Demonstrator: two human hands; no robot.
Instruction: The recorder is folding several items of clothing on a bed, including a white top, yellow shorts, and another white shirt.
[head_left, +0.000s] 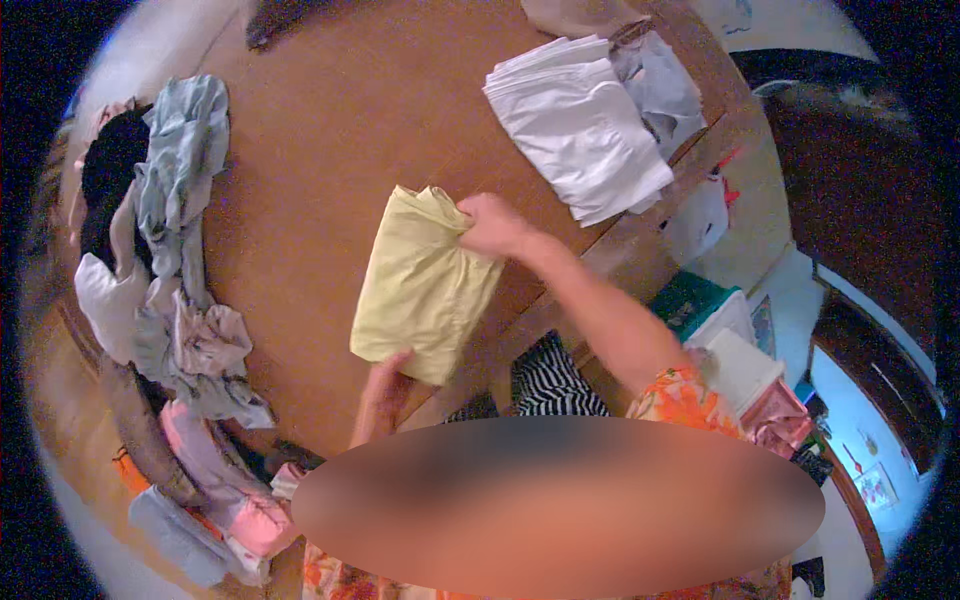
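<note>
A folded pale-yellow cloth garment (427, 277) is held between my two hands above the brown table (300, 150). My right hand (495, 225) pinches its upper right corner, fingers closed over the fabric. At the lower edge, my left hand (386, 390) grips the cloth, the thumb showing on top and the other fingers hidden beneath. Beyond my right hand lies a stack of folded white cloth (581, 135), close to the table's right side.
Along the left side lie crumpled clothes, among them a grey-green garment (184, 150), a black one (112, 180) and a pink one (202, 457). A translucent plastic bag (664, 97) sits beside the white stack. Storage bins (697, 304) stand at right. Black-and-white striped fabric (555, 379) shows below.
</note>
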